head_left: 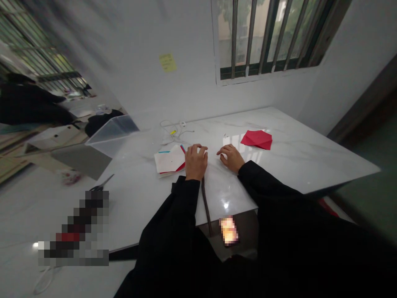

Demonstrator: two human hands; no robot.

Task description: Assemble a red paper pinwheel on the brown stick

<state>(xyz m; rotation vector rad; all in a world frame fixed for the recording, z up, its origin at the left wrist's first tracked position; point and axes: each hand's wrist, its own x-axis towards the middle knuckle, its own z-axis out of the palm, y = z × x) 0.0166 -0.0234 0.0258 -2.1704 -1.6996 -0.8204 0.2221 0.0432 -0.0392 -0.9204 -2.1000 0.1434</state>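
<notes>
I record both hands half-curled and empty, left hand [196, 162] just beside the paper stack [169, 160] at its 9 o'clock, right hand [230, 158] near the red folded paper [257, 139] at its 2 o'clock, both sheets placed within easy reach.

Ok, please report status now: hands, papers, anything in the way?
Left hand empty, at white paper stack. Right hand empty, on marble table, near red folded paper. Dark strip below left wrist.

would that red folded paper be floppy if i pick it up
The red folded paper looks thin, so probably light and floppy, though its creases may add slight stiffness. Lying low on the glossy marble tabletop, it would likely slide when pushed, not roll.
</notes>
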